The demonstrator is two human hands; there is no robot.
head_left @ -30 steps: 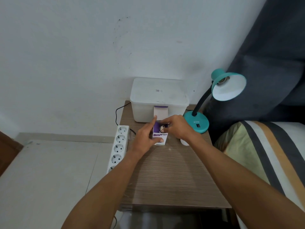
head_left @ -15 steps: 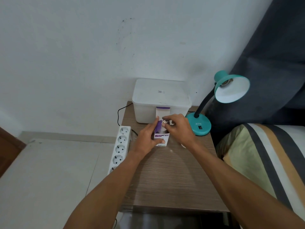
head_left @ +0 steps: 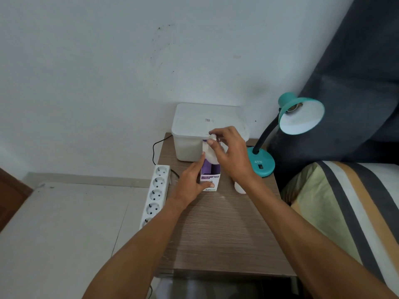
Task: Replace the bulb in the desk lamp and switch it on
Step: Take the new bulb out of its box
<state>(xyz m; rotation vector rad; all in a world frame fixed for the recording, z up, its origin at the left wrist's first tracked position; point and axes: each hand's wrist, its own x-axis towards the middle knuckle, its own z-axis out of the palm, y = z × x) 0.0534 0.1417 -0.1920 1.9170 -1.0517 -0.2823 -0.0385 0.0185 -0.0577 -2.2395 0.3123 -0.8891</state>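
Head view: left hand (head_left: 191, 182) clasps the purple-and-white cardboard bulb box (head_left: 209, 180) standing on the wood-grain table (head_left: 220, 229). Right hand (head_left: 230, 153) pinches the white bulb (head_left: 210, 155) partly above the box. Teal gooseneck desk lamp (head_left: 262, 164) at 3 o'clock of the box, socket bare.

The right hand (head_left: 232, 156) covers most of the new bulb (head_left: 210, 157); another white bulb (head_left: 238, 187) hides behind its wrist.

My tabletop (head_left: 218, 234) carries a white tub (head_left: 190, 145) at the back, the lamp (head_left: 262, 164) beside it, a bulb box (head_left: 210, 180), and a power strip (head_left: 156, 190) along its left edge.
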